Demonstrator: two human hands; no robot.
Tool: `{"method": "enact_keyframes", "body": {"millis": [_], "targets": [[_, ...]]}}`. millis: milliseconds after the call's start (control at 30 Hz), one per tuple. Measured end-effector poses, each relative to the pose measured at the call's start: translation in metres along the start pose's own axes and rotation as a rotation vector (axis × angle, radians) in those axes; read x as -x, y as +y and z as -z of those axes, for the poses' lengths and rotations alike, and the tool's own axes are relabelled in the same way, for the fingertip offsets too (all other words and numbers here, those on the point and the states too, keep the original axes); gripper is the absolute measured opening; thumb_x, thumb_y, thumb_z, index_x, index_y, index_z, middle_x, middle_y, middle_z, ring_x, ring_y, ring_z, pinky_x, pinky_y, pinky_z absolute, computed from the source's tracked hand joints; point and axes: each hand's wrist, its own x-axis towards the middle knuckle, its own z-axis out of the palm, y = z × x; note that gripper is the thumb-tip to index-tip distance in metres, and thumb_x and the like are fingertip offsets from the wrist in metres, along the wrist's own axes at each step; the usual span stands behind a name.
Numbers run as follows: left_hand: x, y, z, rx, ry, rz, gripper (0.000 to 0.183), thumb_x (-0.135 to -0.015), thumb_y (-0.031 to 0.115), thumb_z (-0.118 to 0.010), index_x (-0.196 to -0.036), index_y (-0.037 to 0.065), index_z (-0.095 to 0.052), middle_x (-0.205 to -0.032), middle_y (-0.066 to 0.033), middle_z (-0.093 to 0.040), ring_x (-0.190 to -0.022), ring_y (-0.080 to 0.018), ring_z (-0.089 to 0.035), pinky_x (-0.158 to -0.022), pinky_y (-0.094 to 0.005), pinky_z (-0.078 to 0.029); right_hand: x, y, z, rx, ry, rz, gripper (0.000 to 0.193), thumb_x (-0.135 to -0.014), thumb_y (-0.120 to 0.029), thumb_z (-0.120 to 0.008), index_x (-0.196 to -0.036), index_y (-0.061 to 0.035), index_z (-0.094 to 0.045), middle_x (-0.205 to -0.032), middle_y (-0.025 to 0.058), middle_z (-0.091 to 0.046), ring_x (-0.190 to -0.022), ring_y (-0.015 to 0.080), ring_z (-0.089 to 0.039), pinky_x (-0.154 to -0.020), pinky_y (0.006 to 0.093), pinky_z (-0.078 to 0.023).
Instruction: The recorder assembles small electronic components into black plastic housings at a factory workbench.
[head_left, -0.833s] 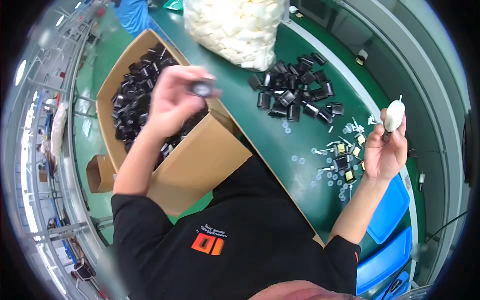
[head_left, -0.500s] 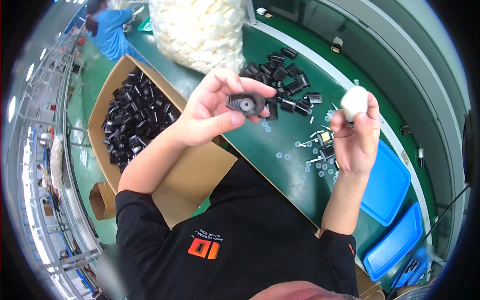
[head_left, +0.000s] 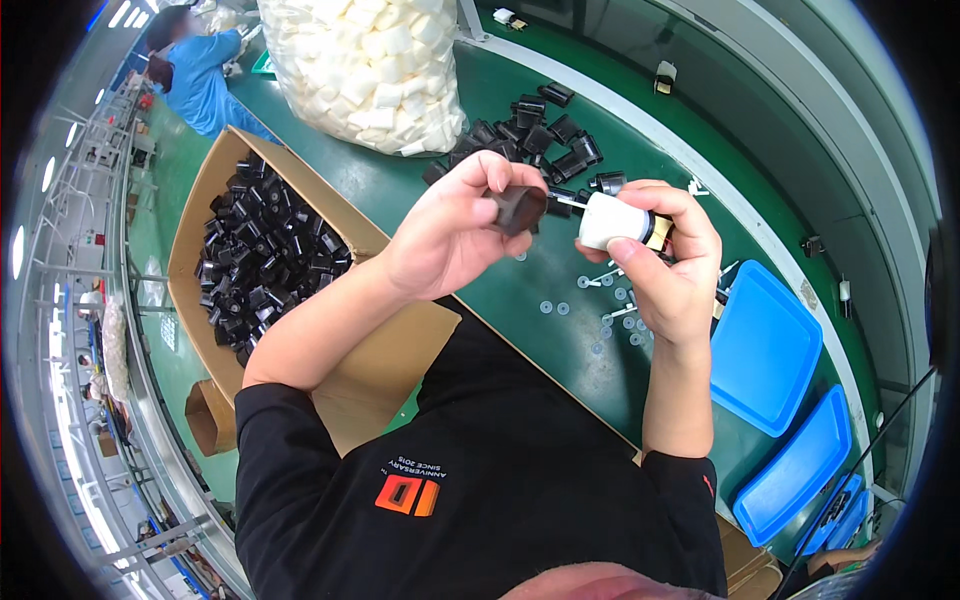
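Observation:
Pinched in my left hand [head_left: 440, 232] is a black hollow plastic housing [head_left: 521, 210], its dark opening turned toward the right. My right hand [head_left: 683, 268] grips a white block-like part [head_left: 611, 221] with a black ring and a yellow piece at its right end. From its left end a thin white shaft [head_left: 570, 203] points at the housing; a small gap seems to lie between them. Below and beyond the hands, small translucent washers [head_left: 562, 309] lie scattered on the green table [head_left: 500, 280]. A pile of black housings [head_left: 575, 155] lies behind them.
At left stands an open cardboard box [head_left: 190, 235] full of black housings. A large clear bag [head_left: 370, 75] of white pieces sits at the back. Blue trays [head_left: 768, 350] lie on the right, beside a curved conveyor [head_left: 720, 150]. A co-worker in blue [head_left: 200, 85] is far left.
My right hand has moved left and brought the white part near the housing, its shaft now pointing left. My left hand has turned the housing so its opening faces right.

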Motion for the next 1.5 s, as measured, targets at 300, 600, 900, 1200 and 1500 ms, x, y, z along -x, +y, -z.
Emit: {"method": "enact_keyframes", "body": {"millis": [300,600,900,1200,1500], "targets": [[0.000,-0.014,0.003,-0.692,0.071,-0.225,0.045,-0.084,-0.006,-0.066,-0.127,0.000,-0.053,-0.124,-0.0126,-0.057,-0.114,-0.0185,-0.057,-0.097,-0.0327,-0.048,-0.001,-0.008,-0.001,0.593,-0.041,0.061,0.027,-0.073,-0.001,-0.077,-0.099,-0.0001,-0.068,-0.091,0.0081,-0.067,-0.084,0.0131,-0.066,-0.074,0.0245,-0.052],[0.000,-0.014,0.007,-0.827,0.017,-0.195,0.046,-0.084,-0.009,-0.065,-0.128,-0.002,-0.052,-0.130,-0.0167,-0.056,-0.117,-0.0222,-0.057,-0.099,-0.0344,-0.047,-0.002,0.008,-0.004,0.406,0.012,-0.052,0.029,-0.075,-0.004,-0.079,-0.100,0.0000,-0.066,-0.088,0.0056,-0.067,-0.078,0.0105,-0.065,-0.068,0.0218,-0.052],[0.001,-0.006,-0.001,-1.237,-0.003,-0.177,0.049,-0.079,-0.003,-0.072,-0.125,-0.002,-0.056,-0.129,-0.0156,-0.059,-0.115,-0.0211,-0.059,-0.098,-0.0331,-0.049,-0.008,0.018,0.010,0.382,-0.183,-0.074,0.030,-0.079,-0.002,-0.072,-0.107,-0.0010,-0.061,-0.095,0.0065,-0.065,-0.080,0.0110,-0.065,-0.068,0.0230,-0.053],[0.005,-0.005,-0.031,-1.371,-0.069,-0.467,0.061,-0.071,0.008,-0.082,-0.126,-0.002,-0.057,-0.115,-0.0159,-0.065,-0.100,-0.0277,-0.067,-0.084,-0.0326,-0.054,-0.007,0.081,0.014,-0.708,-0.353,-0.302,0.032,-0.079,-0.009,-0.070,-0.109,-0.0070,-0.056,-0.110,0.0149,-0.056,-0.099,0.0256,-0.060,-0.083,0.0390,-0.055],[0.001,-0.015,-0.036,-1.580,-0.020,-0.621,0.058,-0.075,0.018,-0.079,-0.125,0.000,-0.058,-0.107,-0.0178,-0.066,-0.070,-0.0193,-0.067,-0.071,-0.0299,-0.054,0.000,0.110,0.008,-0.957,-0.396,-0.382,0.036,-0.079,-0.032,-0.076,-0.103,-0.0150,-0.056,-0.095,0.0050,-0.053,-0.075,0.0139,-0.059,-0.053,0.0248,-0.053]]}}
